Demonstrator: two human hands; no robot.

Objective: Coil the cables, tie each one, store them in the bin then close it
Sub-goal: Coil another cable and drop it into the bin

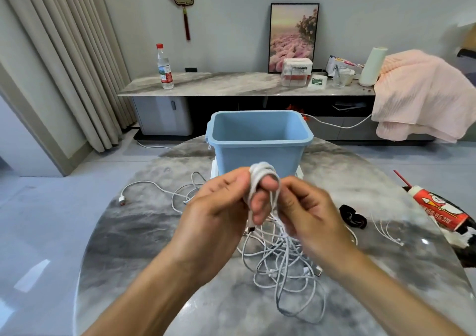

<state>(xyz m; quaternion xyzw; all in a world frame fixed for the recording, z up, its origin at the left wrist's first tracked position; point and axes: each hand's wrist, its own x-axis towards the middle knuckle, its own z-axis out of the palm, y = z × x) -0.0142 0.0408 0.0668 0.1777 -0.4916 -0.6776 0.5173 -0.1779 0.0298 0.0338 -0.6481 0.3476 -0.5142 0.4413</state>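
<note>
The left hand [221, 201] grips a white cable [260, 178] looped around its fingers, the right hand [301, 206] pinches a trailing strand, loose cables [283, 266] tangle on the table [144, 232] below, before the open blue bin [257, 152].

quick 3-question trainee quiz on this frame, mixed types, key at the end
1. True or false: the blue bin already holds a coiled cable.
2. The white cable is wound around fingers of which hand? A) left hand B) right hand
3. Fill in: the loose cable pile lies on the ___, nearer the person than the bin.

Key: 1 false, its visible inside is empty; 2 A; 3 table.
</note>
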